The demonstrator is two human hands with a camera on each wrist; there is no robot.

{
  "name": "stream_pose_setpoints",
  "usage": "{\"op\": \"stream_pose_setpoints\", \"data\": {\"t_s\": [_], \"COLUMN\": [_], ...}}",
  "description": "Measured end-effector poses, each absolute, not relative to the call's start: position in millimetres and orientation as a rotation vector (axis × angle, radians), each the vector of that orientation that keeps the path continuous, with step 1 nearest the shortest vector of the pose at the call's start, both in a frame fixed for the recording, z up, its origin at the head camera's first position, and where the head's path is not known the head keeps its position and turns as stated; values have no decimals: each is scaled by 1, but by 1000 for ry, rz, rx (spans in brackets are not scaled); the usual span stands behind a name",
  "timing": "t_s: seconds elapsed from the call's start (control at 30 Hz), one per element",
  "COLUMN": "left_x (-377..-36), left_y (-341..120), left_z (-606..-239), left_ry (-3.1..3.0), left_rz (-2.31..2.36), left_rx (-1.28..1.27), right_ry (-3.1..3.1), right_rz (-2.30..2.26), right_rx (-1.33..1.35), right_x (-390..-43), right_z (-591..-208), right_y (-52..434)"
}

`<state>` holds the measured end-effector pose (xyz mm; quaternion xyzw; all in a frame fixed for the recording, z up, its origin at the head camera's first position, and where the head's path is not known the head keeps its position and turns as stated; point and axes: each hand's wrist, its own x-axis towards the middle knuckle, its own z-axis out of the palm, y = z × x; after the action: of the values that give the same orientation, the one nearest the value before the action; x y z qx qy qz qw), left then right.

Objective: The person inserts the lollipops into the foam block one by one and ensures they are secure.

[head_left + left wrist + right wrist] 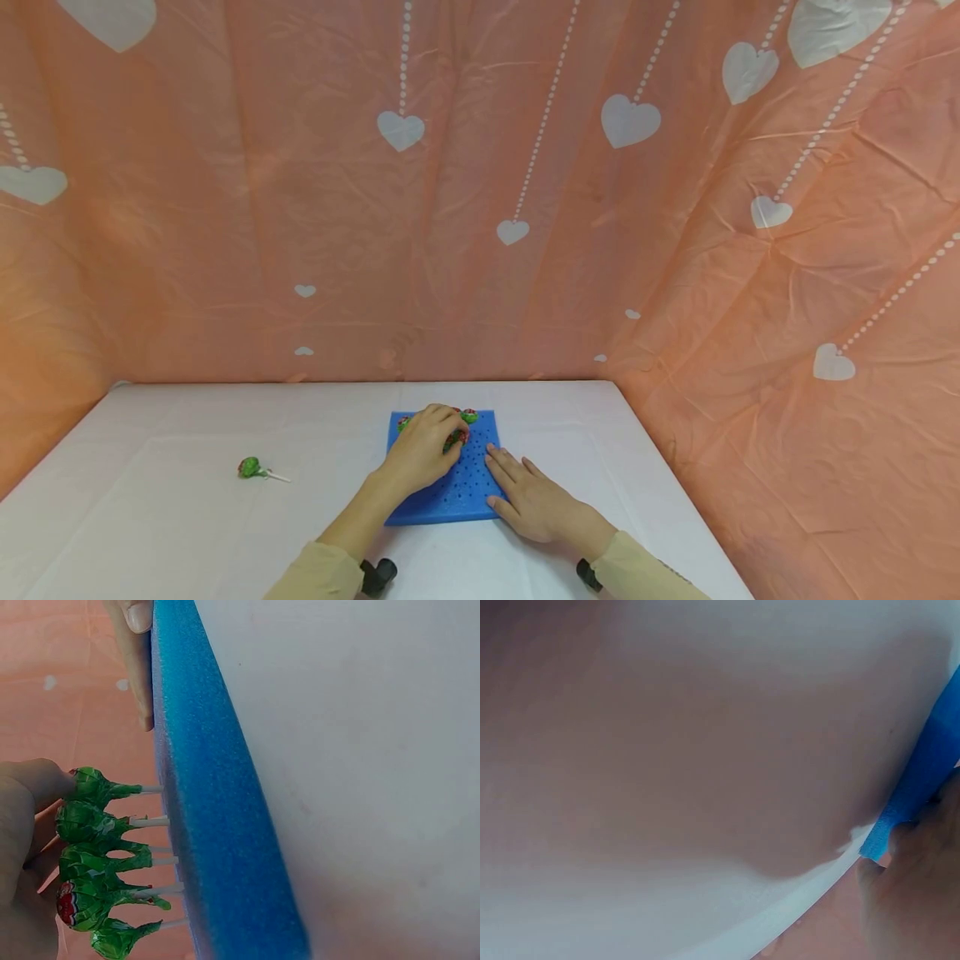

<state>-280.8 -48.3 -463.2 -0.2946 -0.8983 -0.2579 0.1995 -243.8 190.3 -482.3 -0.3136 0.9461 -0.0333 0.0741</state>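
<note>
A thick blue foam board (459, 498), dotted with small holes, lies on the white table. Several green-and-red wrapped lollipops stand in its far part, sticks sunk into the foam. My left hand (420, 450) reaches over the board and holds a lollipop (456, 437) by its wrapped head, fingers curled. In the left wrist view, that hand is at a row of lollipops (86, 862), their white sticks meeting the foam. My right hand (536, 504) rests with its fingers straight on the board's right edge.
One loose lollipop (250, 468) lies on the table (165, 517) to the left, its stick pointing right. Behind the table and along its right side hangs an orange curtain (450, 317) with white hearts.
</note>
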Motion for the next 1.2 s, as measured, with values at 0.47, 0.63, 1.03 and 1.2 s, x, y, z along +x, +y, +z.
{"op": "stream_pose_setpoints", "data": {"t_s": [0.47,0.63,1.03,1.2], "left_x": [-275,-271,-267,-268], "left_y": [-55,-64,-104,-124], "left_z": [-458,-453,-448,-449], "left_ry": [-2473,-2446,-2389,-2356], "left_rz": [-781,-807,-863,-859], "left_rx": [-784,-738,-596,-552], "right_ry": [2849,2853,2842,2843], "right_rz": [-125,-123,-112,-133], "right_rx": [-979,-976,-942,-952], "right_x": [-242,-242,-241,-242], "right_z": [-484,-485,-481,-481], "right_y": [192,192,191,191]}}
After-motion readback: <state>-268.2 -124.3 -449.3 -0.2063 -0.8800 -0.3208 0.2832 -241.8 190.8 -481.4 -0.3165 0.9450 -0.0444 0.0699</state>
